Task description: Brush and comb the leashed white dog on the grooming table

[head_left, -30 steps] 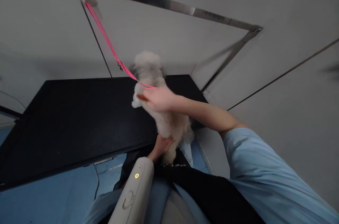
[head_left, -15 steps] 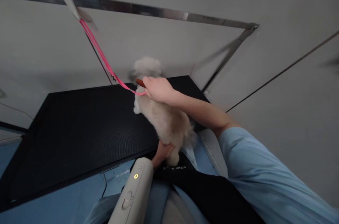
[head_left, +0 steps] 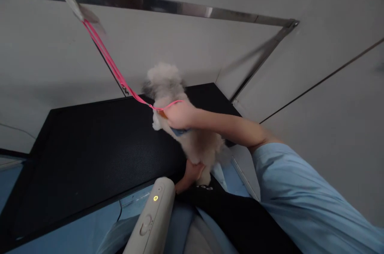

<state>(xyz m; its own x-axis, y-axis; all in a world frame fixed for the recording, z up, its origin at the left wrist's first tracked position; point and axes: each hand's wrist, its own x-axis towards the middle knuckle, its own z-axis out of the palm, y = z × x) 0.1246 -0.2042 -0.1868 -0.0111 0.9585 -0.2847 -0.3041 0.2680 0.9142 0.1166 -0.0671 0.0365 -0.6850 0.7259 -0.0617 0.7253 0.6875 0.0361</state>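
Note:
A small dog (head_left: pixel 207 140) with fluffy white and tan fur stands with its back to me at the table's near edge, its head toward the wall. My right hand (head_left: pixel 181 114) is closed around a slicker brush (head_left: pixel 180 131) over the dog's back. Only the brush's orange-brown handle end and blue-grey head show. A pink leash (head_left: pixel 109 62) runs from the bar down to the dog and crosses over my right hand. Low at the dog's rear, my left hand (head_left: pixel 194 172) is wrapped round a hind leg; its fingertips are partly hidden.
The black grooming table (head_left: pixel 99 154) has a ribbed top and stands against a pale wall (head_left: pixel 144 38). Above it runs a metal bar (head_left: pixel 168 6) with a slanting support at the right. A white device (head_left: pixel 151 216) with a lit yellow button juts up close in front of me.
My right hand has moved down the dog's back with the brush and turned, so the blue-grey head shows. The leash now lies over that hand. My left hand keeps its hold.

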